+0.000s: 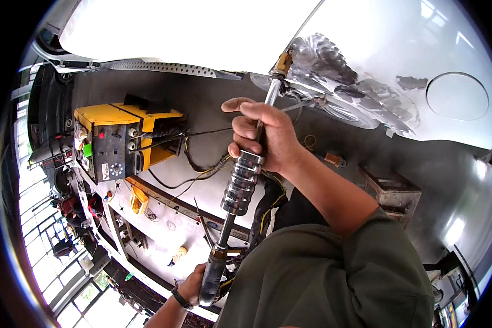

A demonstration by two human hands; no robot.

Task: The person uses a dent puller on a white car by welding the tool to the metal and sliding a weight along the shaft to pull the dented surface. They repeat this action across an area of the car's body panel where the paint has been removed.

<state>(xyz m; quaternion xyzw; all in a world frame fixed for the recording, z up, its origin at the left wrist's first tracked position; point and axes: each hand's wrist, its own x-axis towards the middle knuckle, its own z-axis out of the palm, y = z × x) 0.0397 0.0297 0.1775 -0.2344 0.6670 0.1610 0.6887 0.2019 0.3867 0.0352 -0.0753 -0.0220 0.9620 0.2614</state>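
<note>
A slide hammer with a ribbed chrome weight slants from the lower middle up to a white car body panel. Its brass-coloured tip end meets the bare-metal patch, where the paint is ground away in grey streaks. My right hand wraps round the steel shaft just above the weight, with its index finger loosely bent outward. Down at the lower left, my left hand grips the dark rear handle; most of its fingers are hidden behind it. A thin rod runs up from the tip across the panel.
A yellow and black machine stands at the left, with black cables trailing toward the tool and me. A worn stool is at the right. A yellow object and a small tool lie lower left. The car has a round filler flap.
</note>
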